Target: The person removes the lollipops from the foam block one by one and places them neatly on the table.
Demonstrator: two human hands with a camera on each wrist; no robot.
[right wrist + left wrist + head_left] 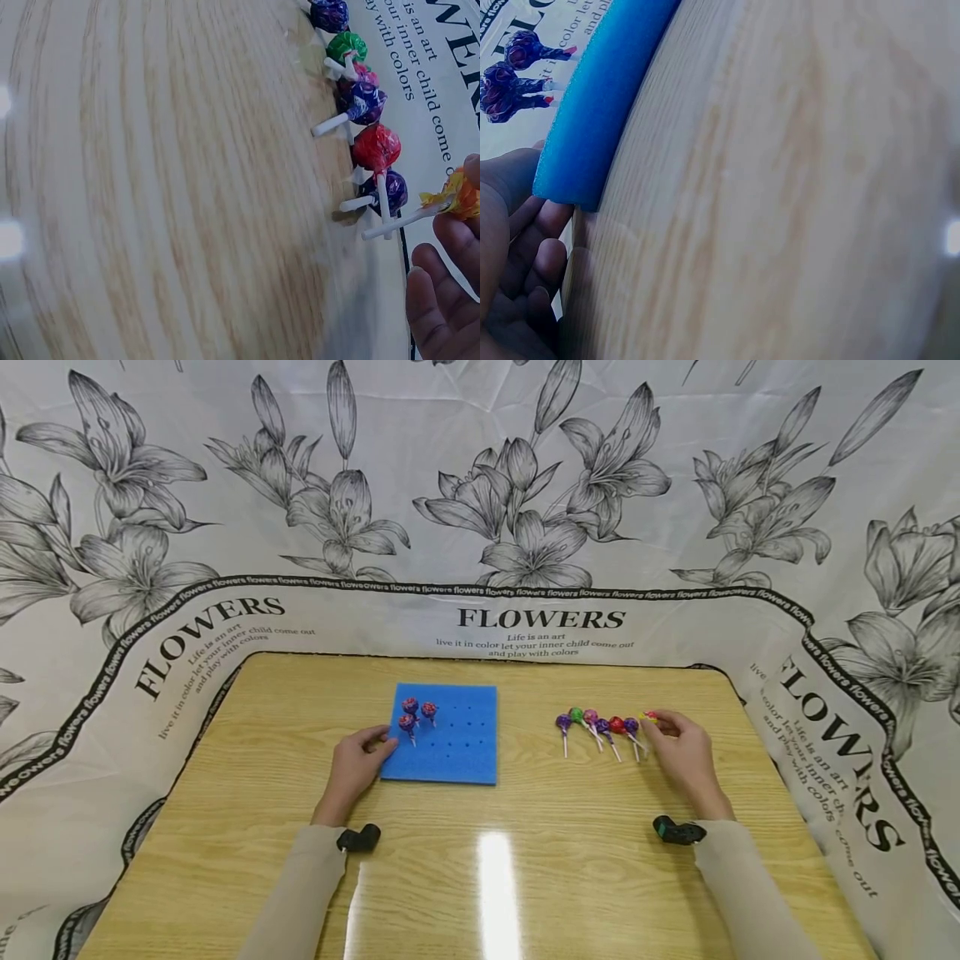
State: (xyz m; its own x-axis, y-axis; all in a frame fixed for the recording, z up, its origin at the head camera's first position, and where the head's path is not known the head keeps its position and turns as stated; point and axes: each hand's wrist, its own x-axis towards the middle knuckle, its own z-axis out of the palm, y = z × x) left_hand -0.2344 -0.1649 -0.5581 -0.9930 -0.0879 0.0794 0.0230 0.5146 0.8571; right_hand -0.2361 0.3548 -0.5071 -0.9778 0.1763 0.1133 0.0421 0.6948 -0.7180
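Note:
A blue foam board [450, 739] with rows of holes lies on the wooden table [480, 860]. Three purple-wrapped lollipops [414, 712] stand in its far left corner, also seen in the left wrist view [510, 75]. My left hand [375, 742] rests with loosely curled fingers [544, 225] against the foam board's [600, 97] near left corner. To the right, several lollipops lie in a row [600, 725]: purple, green, pink, red. My right hand [656, 722] pinches the head of an orange-wrapped lollipop [456, 201] at the row's right end, its stick lying beside a purple one [391, 191].
A white cloth printed with grey lilies and the word FLOWERS [540, 618] surrounds the table on the far and both side edges. Black wrist cameras [358, 837] sit on both sleeves. A bright light glare [495, 868] marks the near table surface.

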